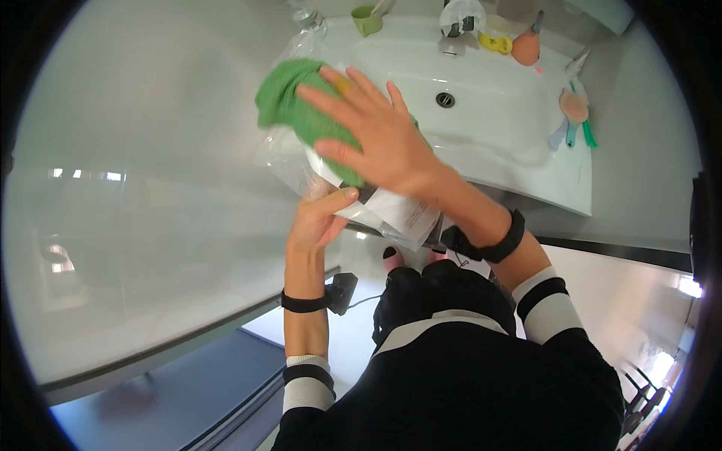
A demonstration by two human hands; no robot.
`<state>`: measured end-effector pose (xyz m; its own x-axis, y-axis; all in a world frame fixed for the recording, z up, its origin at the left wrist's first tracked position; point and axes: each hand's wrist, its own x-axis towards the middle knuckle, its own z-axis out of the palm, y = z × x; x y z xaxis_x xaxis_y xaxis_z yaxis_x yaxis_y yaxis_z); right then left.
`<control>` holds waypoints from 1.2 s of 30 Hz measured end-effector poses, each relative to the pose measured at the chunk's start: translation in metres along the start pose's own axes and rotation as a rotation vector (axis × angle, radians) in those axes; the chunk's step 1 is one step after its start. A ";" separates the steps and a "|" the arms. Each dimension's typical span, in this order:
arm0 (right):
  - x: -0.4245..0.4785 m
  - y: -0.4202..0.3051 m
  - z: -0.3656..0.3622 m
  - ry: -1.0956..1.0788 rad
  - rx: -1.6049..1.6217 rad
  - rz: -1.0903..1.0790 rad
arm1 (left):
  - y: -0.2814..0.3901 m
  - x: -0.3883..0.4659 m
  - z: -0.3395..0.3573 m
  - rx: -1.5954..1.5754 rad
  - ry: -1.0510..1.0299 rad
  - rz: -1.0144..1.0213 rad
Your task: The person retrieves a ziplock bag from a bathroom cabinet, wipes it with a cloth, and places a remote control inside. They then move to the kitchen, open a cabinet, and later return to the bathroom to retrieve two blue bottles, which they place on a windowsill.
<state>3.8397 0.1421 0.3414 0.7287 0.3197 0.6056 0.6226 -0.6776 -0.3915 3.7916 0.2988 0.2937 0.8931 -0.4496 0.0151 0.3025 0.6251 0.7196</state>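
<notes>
In front of the sink's left end, my left hand (322, 217) pinches the near edge of a clear plastic bag (287, 160) between thumb and fingers. A white sheet with printed writing (403, 213) shows at the bag's near side. Green cloth (302, 104), bunched and folded, lies over the bag. My right hand (381, 138) is spread above the cloth, palm down and fingers apart, with a yellow band on one finger. Whether its palm presses on the cloth cannot be made out. The hand hides the middle of the bundle.
Behind is a white washbasin (507, 124) with a drain (445, 100) and a partly covered faucet (459, 20). A green cup (366, 21), an orange rubber bulb (526, 48), a yellow item (495, 43) and a hairbrush (574, 107) sit on its rim. A glossy wall (141, 169) runs along the left.
</notes>
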 end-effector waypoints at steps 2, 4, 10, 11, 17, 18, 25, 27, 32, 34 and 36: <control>0.009 0.012 -0.002 -0.146 0.406 0.157 | 0.004 -0.006 0.003 0.061 -0.037 -0.012; 0.011 0.023 -0.003 -0.224 0.677 0.290 | 0.007 -0.010 0.001 0.096 -0.051 -0.056; -0.005 0.045 -0.003 -0.422 1.153 0.857 | 0.004 -0.017 -0.018 0.049 -0.078 0.011; -0.010 0.049 -0.006 -0.441 1.189 0.913 | 0.004 -0.017 -0.020 0.009 -0.081 0.043; -0.054 0.107 -0.009 -0.189 1.043 0.944 | 0.008 -0.017 -0.041 -0.244 -0.244 0.356; -0.057 0.111 -0.016 -0.158 1.010 0.962 | 0.013 -0.017 -0.044 -0.220 -0.299 0.401; -0.057 0.073 -0.057 0.059 1.108 0.690 | 0.026 -0.008 -0.021 -0.254 -0.067 0.383; -0.052 0.034 -0.059 0.015 0.897 0.436 | 0.022 -0.005 -0.018 -0.262 -0.019 0.385; -0.042 -0.023 -0.025 -0.038 0.016 -0.069 | 0.016 0.006 -0.003 -0.167 -0.210 0.345; -0.035 -0.020 -0.019 -0.014 0.009 -0.017 | 0.016 0.004 -0.003 -0.102 -0.201 0.336; -0.023 -0.018 -0.023 -0.037 0.062 0.070 | 0.019 0.001 -0.005 -0.082 -0.207 0.315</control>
<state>3.8052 0.1319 0.3505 0.7802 0.2978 0.5501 0.5855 -0.6573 -0.4745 3.8003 0.3133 0.3038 0.8631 -0.3415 0.3720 0.0572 0.7980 0.5999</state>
